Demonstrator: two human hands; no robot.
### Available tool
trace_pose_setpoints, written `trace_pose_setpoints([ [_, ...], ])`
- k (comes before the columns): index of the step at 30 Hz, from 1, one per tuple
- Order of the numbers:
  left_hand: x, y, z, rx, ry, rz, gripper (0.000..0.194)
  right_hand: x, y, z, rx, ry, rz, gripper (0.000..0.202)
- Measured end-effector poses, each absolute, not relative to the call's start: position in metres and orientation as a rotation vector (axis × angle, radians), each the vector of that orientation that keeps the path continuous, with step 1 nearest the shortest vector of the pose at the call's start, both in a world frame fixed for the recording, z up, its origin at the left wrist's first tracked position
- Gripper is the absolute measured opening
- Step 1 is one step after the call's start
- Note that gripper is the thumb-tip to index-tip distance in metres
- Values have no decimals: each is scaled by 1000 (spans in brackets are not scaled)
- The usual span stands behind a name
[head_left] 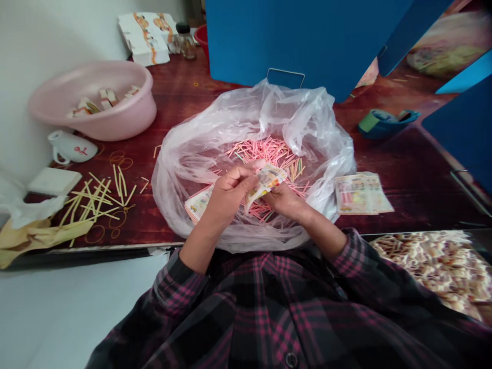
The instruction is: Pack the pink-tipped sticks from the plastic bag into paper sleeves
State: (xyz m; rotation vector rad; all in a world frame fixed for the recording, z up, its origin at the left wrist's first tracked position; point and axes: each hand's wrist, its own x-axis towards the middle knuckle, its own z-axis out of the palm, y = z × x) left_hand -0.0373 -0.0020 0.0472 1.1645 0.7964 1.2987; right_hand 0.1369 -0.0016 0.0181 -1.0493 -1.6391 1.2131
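Over an open clear plastic bag (184, 138), both hands meet at a small printed packet (270, 179), white with yellow and orange print. My left hand (235, 189) pinches its left side between thumb and fingers. Holding the packet's lower right side is my right hand (286, 200), its fingertips partly hidden behind it. Below and beyond the hands, many short pink sticks (265, 154), with a few yellowish and green ones, lie in the bag. Another printed packet (200, 204) rests inside the bag by my left wrist. Flat printed packets (361, 193) lie to the right of the bag.
A pink basin (134, 113) with small bundles stands at the left, near a white mug (73, 147) on its side. Loose yellow sticks (92, 200) and rubber bands lie nearby. Blue panels (307, 36) rise behind the bag; a small blue basket (384, 125) sits right.
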Motion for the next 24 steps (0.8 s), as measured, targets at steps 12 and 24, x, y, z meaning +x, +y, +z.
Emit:
trace_pose_setpoints([
  [12, -52, -1, 44, 1014, 913, 1241, 33, 142, 9, 17, -1040, -1371, 997, 41],
  [24, -58, -15, 30, 953, 973, 1307, 27, 151, 9, 21, -1113, -1434, 864, 45],
])
